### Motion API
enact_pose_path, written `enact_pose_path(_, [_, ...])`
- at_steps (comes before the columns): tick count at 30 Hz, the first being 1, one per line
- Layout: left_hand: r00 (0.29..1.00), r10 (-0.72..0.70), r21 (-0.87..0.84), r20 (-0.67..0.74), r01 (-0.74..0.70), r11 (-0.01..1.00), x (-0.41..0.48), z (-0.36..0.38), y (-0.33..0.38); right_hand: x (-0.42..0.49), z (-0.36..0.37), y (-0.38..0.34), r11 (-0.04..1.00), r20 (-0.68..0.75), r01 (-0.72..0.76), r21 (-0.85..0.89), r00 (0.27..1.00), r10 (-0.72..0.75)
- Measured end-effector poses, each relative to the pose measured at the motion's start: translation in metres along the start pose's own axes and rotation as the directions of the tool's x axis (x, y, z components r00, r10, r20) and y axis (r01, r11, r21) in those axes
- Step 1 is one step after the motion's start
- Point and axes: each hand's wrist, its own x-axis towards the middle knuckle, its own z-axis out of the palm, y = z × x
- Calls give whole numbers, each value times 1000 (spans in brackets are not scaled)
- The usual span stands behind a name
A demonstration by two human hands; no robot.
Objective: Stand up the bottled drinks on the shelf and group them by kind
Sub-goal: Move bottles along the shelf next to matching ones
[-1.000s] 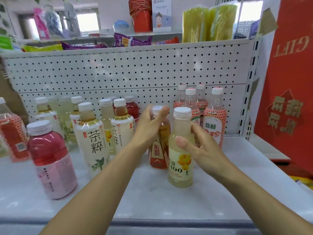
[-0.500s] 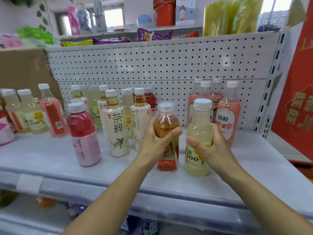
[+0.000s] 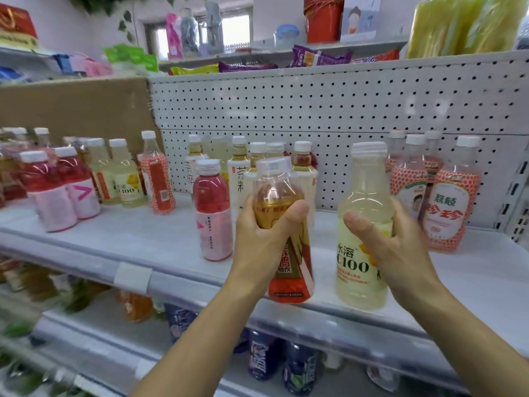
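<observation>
Motion blur smears the far-left bottles and the lower racks, so their count is unclear. The left hand (image 3: 266,233) wraps the amber tea bottle (image 3: 290,270), hiding part of its label. The right hand (image 3: 395,247) grips the pale C100 bottle (image 3: 359,259). Both bottles are upright, slightly apart, at the front edge of the shelf (image 3: 154,245). Four lychee bottles (image 3: 445,207) cluster at the right. One pink bottle (image 3: 213,213) stands left of the hands, with bare shelf before it.

L fingers (image 3: 292,214) round herbal-tea bottle (image 3: 289,270); R fingers (image 3: 359,226) round C100 bottle (image 3: 360,270), just R of it, both upright by shelf (image 3: 160,242) front edge. Behind L fingers: tea-bottle cluster (image 3: 240,179). Just L: wide-cap bottle (image 3: 213,213). Behind and R of R fingers: lychee bottles (image 3: 443,202). Far L: more bottle groups (image 3: 86,181).
</observation>
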Motion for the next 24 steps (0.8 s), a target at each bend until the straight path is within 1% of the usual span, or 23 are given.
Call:
enact_pose_path(4, [999,-30,-34,24,30,999,3,-60,3,-8,56,-12,1000,10,19,21,1000,-19])
enact_pose_path(8, [998,-30,5,50,30,1000,12,-139,5,-19,131,-22,998,39,38,55,998,-40])
enact_pose_path(11, [999,-42,30,29,41,999,26,-199,4,-25,188,-30,996,66,37,83,997,-43])
enact_pose_path(15, [998,-68,45,-4,68,997,53,-266,-2,-25,253,-34,996,50,6,86,999,-10])
enact_pose_path(19, [998,-69,54,8,69,996,76,-306,-5,-16,301,-36,996,-10,-27,79,1000,28])
enact_pose_path(22, [997,-79,51,16,78,996,90,-323,-7,-4,325,-37,997,-75,-50,67,996,55])
enact_pose_path(24, [997,-82,44,5,82,996,98,-329,-10,7,336,-38,997,-93,-51,51,994,56])
